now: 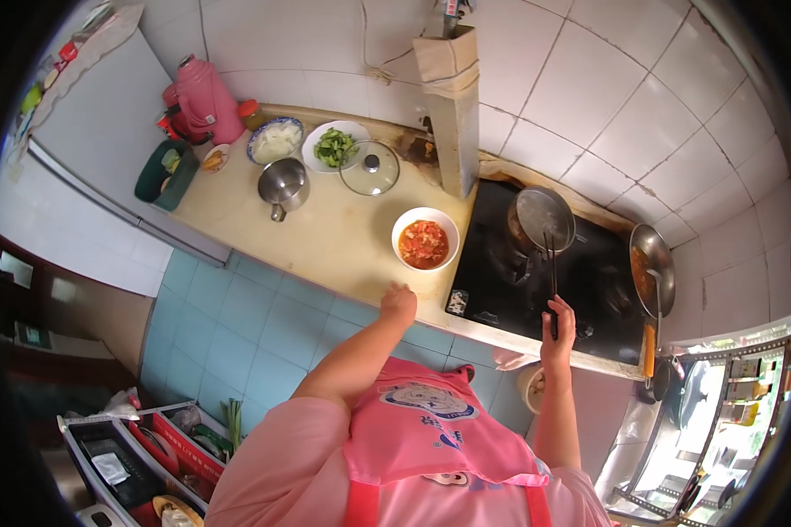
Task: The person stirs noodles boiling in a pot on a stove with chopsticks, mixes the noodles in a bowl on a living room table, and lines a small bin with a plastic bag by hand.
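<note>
My right hand (558, 332) is closed around a pair of dark chopsticks (553, 274). Their far ends reach into a pot (574, 230) on the stove, where pale, cloudy liquid shows; what lies in it is hard to make out. My left hand (399, 303) rests at the front edge of the counter with its fingers curled in and nothing visible in them. Just beyond it stands a white bowl (455, 237) of chopped tomato and what looks like egg in red sauce.
A frying pan (667, 255) with sauce and a spatula sits at the right of the black stove (492, 303). Along the counter (343, 250) are a steel saucepan (283, 184), glass lid (380, 182), plate of chopped greens (358, 132), bowl of pale slices (264, 156) and pink thermos (211, 104).
</note>
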`<move>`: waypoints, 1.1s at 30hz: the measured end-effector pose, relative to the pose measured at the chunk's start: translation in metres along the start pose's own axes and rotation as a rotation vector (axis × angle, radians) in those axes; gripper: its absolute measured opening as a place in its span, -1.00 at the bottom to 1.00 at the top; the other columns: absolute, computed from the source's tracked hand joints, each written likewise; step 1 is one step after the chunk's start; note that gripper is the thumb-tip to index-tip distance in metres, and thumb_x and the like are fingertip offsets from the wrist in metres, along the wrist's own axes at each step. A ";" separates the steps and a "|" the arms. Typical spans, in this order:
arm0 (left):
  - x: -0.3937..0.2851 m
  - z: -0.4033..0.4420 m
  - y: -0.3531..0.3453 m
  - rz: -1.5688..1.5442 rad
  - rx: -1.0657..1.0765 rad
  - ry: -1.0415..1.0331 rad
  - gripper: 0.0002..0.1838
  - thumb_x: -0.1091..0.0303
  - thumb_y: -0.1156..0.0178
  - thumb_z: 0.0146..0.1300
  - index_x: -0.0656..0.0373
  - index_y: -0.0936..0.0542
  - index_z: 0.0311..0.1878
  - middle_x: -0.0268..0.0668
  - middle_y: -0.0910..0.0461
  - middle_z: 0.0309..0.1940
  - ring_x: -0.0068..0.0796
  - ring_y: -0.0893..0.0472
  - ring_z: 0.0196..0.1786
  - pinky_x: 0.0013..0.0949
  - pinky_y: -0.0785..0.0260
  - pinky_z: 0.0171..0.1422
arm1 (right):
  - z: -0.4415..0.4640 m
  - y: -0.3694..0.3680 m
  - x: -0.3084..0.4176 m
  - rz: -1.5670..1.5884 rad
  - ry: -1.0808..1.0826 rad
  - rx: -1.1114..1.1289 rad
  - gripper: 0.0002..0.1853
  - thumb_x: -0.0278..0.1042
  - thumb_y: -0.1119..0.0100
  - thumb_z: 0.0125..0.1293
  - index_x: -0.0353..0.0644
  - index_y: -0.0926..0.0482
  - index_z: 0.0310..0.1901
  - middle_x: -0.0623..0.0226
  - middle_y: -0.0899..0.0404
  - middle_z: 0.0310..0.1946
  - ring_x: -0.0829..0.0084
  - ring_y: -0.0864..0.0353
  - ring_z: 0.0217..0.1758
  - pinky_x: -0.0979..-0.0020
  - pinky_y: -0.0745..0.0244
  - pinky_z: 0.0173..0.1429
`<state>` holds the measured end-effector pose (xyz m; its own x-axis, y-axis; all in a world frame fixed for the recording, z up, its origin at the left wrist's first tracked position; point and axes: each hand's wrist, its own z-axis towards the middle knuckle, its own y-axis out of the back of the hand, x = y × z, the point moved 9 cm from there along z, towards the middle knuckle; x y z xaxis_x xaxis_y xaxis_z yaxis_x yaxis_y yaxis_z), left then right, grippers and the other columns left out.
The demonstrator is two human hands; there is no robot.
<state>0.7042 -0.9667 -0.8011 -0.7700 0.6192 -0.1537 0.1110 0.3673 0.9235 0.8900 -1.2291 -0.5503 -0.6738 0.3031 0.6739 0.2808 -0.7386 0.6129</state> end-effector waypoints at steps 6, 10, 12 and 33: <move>0.006 -0.001 -0.001 -0.062 -0.010 0.032 -0.65 0.33 0.12 0.36 0.26 -0.53 0.08 0.10 -0.35 0.22 0.04 -0.45 0.18 -0.15 -0.44 0.14 | -0.004 -0.005 -0.007 -0.013 0.023 0.001 -0.76 -0.61 -0.09 0.25 -0.26 -0.50 -0.04 0.08 -0.48 0.07 0.20 -0.47 0.13 0.34 -0.31 0.23; 0.006 0.001 -0.005 -0.040 0.038 0.029 -0.63 0.35 0.10 0.33 0.24 -0.51 0.14 0.10 -0.31 0.27 0.07 -0.45 0.19 -0.16 -0.43 0.16 | -0.004 -0.006 -0.007 -0.029 0.025 -0.019 -0.79 -0.60 -0.08 0.26 -0.27 -0.50 -0.07 0.01 -0.51 0.02 0.10 -0.50 0.09 0.27 -0.35 0.20; 0.008 0.001 -0.002 -0.075 0.004 0.059 -0.62 0.36 0.09 0.32 0.24 -0.50 0.15 0.10 -0.29 0.29 0.07 -0.45 0.20 -0.16 -0.43 0.17 | -0.005 -0.007 -0.012 -0.023 0.014 -0.023 -0.79 -0.60 -0.08 0.25 -0.28 -0.49 -0.07 0.01 -0.51 0.03 0.10 -0.50 0.11 0.27 -0.35 0.20; 0.003 0.014 -0.029 0.057 -0.034 -0.067 -0.64 0.36 0.14 0.36 0.30 -0.49 0.10 0.06 -0.51 0.08 -0.14 -0.53 0.14 -0.18 -0.43 0.15 | 0.000 -0.001 -0.006 -0.005 0.033 -0.028 -0.75 -0.59 -0.13 0.22 -0.26 -0.51 -0.05 0.01 -0.49 0.05 0.08 -0.50 0.08 0.28 -0.37 0.17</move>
<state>0.7074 -0.9651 -0.8331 -0.7191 0.6840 -0.1231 0.1310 0.3074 0.9425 0.8937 -1.2302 -0.5553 -0.6972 0.2873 0.6568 0.2585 -0.7538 0.6042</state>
